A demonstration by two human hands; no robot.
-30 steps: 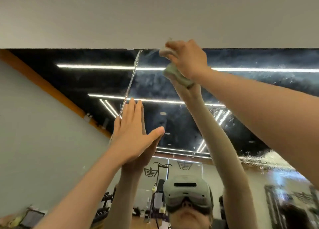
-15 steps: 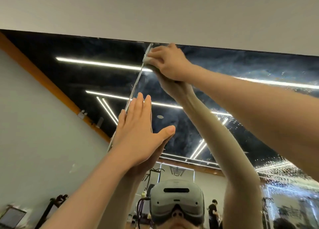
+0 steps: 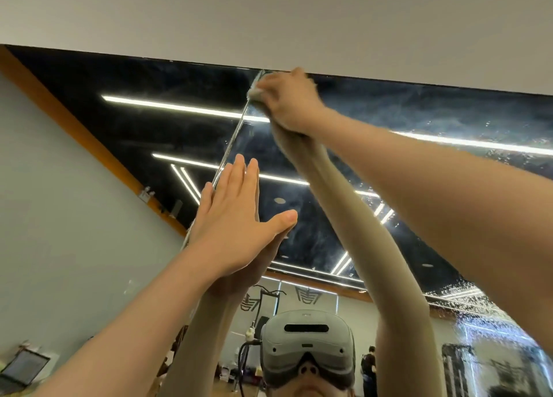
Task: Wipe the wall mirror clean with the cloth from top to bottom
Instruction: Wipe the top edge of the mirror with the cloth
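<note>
A person reaches up to a wall mirror (image 3: 374, 121). The right hand (image 3: 288, 101) curls its grip around a small pale cloth (image 3: 255, 92), pressing it to the glass at the top edge, beside a vertical seam (image 3: 236, 133) between panels. This is likely the start of a top-down wipe. The left hand (image 3: 232, 220) lies flat lower on the glass, fingers straight and holding nothing, probably bracing the reach. Streaks and droplets cover the glass to the right.
</note>
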